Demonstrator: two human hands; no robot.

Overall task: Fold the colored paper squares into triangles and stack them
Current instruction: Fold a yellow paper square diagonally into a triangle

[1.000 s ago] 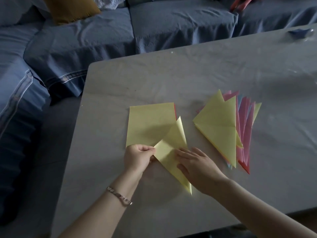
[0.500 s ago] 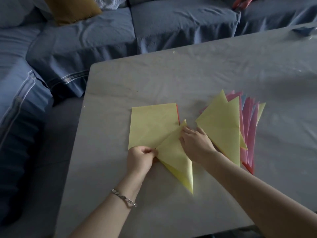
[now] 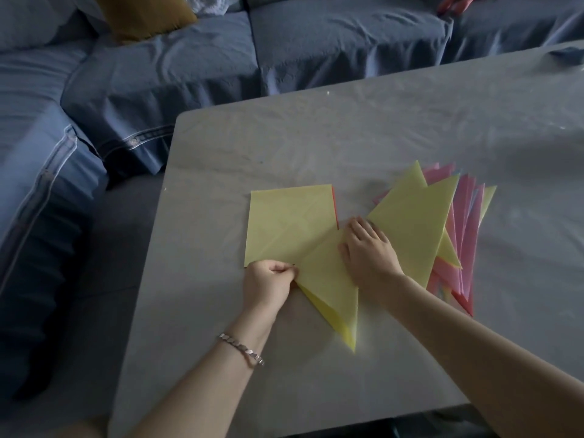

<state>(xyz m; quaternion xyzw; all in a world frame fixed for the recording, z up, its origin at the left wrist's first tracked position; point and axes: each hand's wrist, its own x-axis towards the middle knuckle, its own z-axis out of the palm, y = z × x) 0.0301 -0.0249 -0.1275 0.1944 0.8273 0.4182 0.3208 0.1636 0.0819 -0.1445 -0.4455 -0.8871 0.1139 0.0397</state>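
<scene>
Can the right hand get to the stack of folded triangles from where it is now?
Probably yes: the right hand presses the yellow triangle right beside the stack of folded triangles, with nothing between them.

A grey table [image 3: 363,137] with a rounded corner fills the right of the view, its surface creased like cloth. Behind and to the left runs a corner sofa [image 3: 331,42] under a wrinkled blue cover. A mustard cushion [image 3: 142,14] rests at the top left, just beside a white pillow [image 3: 208,1]. The light is dim.
</scene>
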